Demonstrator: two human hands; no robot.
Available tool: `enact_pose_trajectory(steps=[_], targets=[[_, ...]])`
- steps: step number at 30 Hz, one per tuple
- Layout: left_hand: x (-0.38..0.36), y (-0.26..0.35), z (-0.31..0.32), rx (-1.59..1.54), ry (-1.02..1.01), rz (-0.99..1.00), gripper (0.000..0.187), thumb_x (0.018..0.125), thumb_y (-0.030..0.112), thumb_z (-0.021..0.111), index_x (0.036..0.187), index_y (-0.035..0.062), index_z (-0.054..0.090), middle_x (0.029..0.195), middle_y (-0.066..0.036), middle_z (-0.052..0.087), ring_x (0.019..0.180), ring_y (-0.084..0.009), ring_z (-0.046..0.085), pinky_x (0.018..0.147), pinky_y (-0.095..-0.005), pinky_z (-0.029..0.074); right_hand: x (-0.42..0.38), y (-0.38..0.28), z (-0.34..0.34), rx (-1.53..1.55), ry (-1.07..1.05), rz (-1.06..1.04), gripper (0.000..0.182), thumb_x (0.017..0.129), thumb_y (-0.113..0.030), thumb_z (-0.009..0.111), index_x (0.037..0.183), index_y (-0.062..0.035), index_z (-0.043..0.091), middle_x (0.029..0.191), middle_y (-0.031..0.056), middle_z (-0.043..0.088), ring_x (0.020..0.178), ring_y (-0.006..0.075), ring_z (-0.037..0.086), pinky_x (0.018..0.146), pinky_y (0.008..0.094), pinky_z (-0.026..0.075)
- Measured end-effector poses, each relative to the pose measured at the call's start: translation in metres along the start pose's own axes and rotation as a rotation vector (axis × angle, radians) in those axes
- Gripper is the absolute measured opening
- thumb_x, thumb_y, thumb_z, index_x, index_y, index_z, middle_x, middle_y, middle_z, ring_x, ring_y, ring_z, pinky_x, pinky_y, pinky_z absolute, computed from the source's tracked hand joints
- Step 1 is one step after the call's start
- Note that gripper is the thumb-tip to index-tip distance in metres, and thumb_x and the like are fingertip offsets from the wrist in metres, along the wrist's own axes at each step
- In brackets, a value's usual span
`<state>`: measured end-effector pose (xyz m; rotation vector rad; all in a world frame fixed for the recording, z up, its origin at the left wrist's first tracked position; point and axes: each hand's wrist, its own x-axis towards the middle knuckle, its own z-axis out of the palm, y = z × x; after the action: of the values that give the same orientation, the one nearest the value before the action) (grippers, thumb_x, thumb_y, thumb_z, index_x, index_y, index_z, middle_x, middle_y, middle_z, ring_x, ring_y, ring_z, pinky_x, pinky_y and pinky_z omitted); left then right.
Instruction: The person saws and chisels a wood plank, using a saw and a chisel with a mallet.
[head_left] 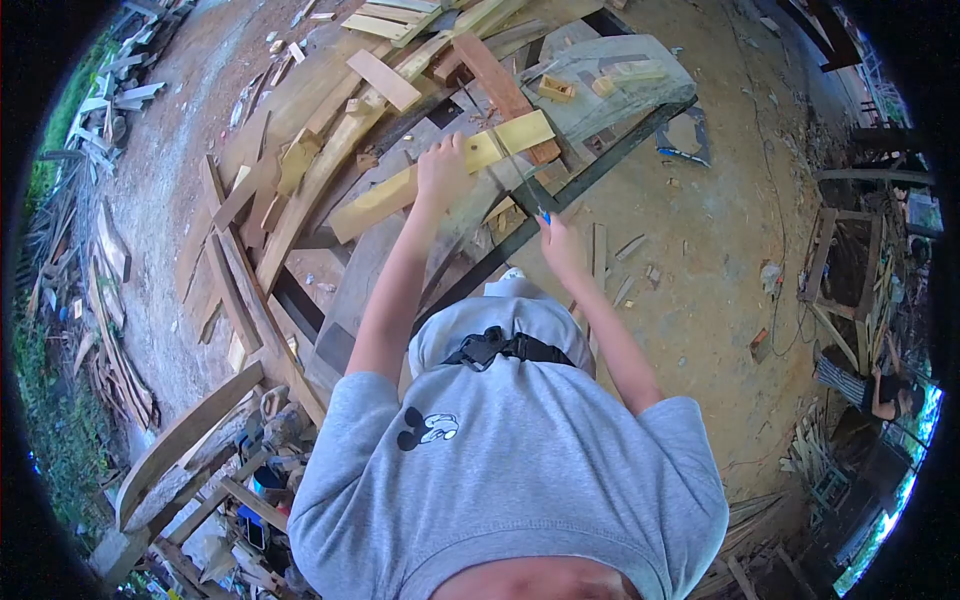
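A pale yellow wooden plank [380, 204] lies slantwise over other timber in front of me. My left hand [442, 172] grips it near its middle, fingers curled over the far edge. In my closed right hand [562, 243] is the blue handle of a handsaw [516, 170]. Its thin blade points away from me and crosses the plank near the right end. Under that end runs a reddish-brown board [490, 78]. A small wooden block [556, 89] sits just beyond the plank.
Curved and straight timber pieces [300, 215] are heaped on the left and ahead. A dark beam [620, 153] runs along the right of the work surface. Wood scraps lie on the dirt floor [690, 330]. Another person [885, 392] is at the far right.
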<state>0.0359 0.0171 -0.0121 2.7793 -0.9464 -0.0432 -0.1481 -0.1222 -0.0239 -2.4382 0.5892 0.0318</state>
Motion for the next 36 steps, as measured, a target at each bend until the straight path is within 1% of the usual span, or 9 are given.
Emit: enact_pose_trajectory(steps=[7, 13, 16, 18, 19, 21, 24, 27, 36], targets=[[0.000, -0.001, -0.001, 0.009, 0.065, 0.021, 0.055, 0.060, 0.028, 0.066, 0.102, 0.0029, 0.043, 0.095, -0.012, 0.054, 0.086, -0.0293, 0.055, 0.071, -0.0391, 0.044, -0.043, 0.001, -0.002, 0.080, -0.088, 0.048, 0.028, 0.086, -0.027, 0.040, 0.080, -0.0019, 0.051, 0.067, 0.0234, 0.055, 0.063, 0.0395, 0.055, 0.054, 0.0483, 0.041], [0.001, 0.003, -0.007, -0.008, -0.039, -0.023, 0.057, 0.061, 0.029, 0.066, 0.104, 0.0028, 0.042, 0.098, -0.012, 0.055, 0.086, -0.0293, 0.056, 0.070, -0.0380, 0.045, -0.029, -0.011, -0.005, 0.103, -0.042, 0.091, 0.029, 0.087, -0.027, 0.039, 0.079, -0.0018, 0.052, 0.067, 0.0239, 0.055, 0.065, 0.0394, 0.055, 0.055, 0.0479, 0.042], [-0.002, 0.002, -0.011, -0.119, -0.111, -0.071, 0.067, 0.058, 0.033, 0.068, 0.111, 0.0029, 0.039, 0.106, -0.015, 0.051, 0.096, -0.0315, 0.051, 0.077, -0.0412, 0.042, -0.022, -0.015, -0.003, 0.142, -0.041, 0.113, 0.032, 0.088, -0.028, 0.039, 0.080, -0.0001, 0.052, 0.071, 0.0240, 0.055, 0.068, 0.0408, 0.054, 0.056, 0.0476, 0.041], [-0.012, -0.006, -0.020, -0.161, 0.088, 0.018, 0.087, 0.047, 0.037, 0.074, 0.118, 0.0029, 0.036, 0.116, -0.016, 0.042, 0.110, -0.0342, 0.039, 0.089, -0.0417, 0.034, -0.021, -0.008, 0.003, 0.131, -0.069, 0.120, 0.033, 0.088, -0.028, 0.039, 0.080, 0.0001, 0.053, 0.071, 0.0243, 0.055, 0.068, 0.0409, 0.054, 0.056, 0.0479, 0.041], [-0.020, -0.012, -0.031, -0.158, 0.091, 0.017, 0.087, 0.047, 0.037, 0.074, 0.118, 0.0029, 0.036, 0.116, -0.016, 0.042, 0.110, -0.0342, 0.039, 0.089, -0.0417, 0.034, -0.020, -0.009, 0.002, 0.133, -0.068, 0.116, 0.033, 0.088, -0.028, 0.039, 0.080, 0.0001, 0.053, 0.071, 0.0243, 0.055, 0.068, 0.0409, 0.054, 0.056, 0.0479, 0.041], [-0.038, -0.030, -0.053, 0.004, -0.084, 0.021, 0.108, 0.035, 0.037, 0.078, 0.127, 0.0068, 0.028, 0.129, -0.018, 0.028, 0.120, -0.0367, 0.024, 0.098, -0.0438, 0.023, -0.022, -0.010, 0.000, 0.116, -0.047, 0.141, 0.033, 0.088, -0.029, 0.039, 0.080, 0.0002, 0.054, 0.072, 0.0240, 0.056, 0.068, 0.0409, 0.054, 0.056, 0.0476, 0.041], [-0.048, -0.064, -0.042, -0.160, -0.238, -0.026, 0.113, 0.029, 0.035, 0.080, 0.127, 0.0101, 0.030, 0.131, -0.019, 0.024, 0.122, -0.0385, 0.020, 0.098, -0.0468, 0.023, -0.019, -0.005, 0.006, 0.094, -0.077, 0.106, 0.034, 0.088, -0.029, 0.039, 0.082, 0.0005, 0.054, 0.071, 0.0242, 0.056, 0.069, 0.0406, 0.054, 0.056, 0.0467, 0.041], [-0.050, -0.074, -0.032, -0.316, -0.180, 0.042, 0.107, 0.029, 0.034, 0.080, 0.124, 0.0118, 0.035, 0.129, -0.021, 0.025, 0.120, -0.0411, 0.020, 0.097, -0.0497, 0.024, -0.018, -0.007, 0.005, 0.112, -0.080, 0.121, 0.035, 0.088, -0.030, 0.039, 0.082, 0.0007, 0.055, 0.072, 0.0240, 0.056, 0.070, 0.0401, 0.055, 0.057, 0.0465, 0.041], [-0.047, -0.059, -0.046, -0.222, -0.275, -0.051, 0.101, 0.033, 0.043, 0.079, 0.120, 0.0099, 0.040, 0.124, -0.020, 0.029, 0.117, -0.0401, 0.023, 0.096, -0.0495, 0.025, -0.018, -0.002, 0.006, 0.183, -0.081, 0.162, 0.039, 0.088, -0.033, 0.036, 0.082, 0.0005, 0.055, 0.073, 0.0238, 0.056, 0.072, 0.0398, 0.055, 0.060, 0.0456, 0.042]])
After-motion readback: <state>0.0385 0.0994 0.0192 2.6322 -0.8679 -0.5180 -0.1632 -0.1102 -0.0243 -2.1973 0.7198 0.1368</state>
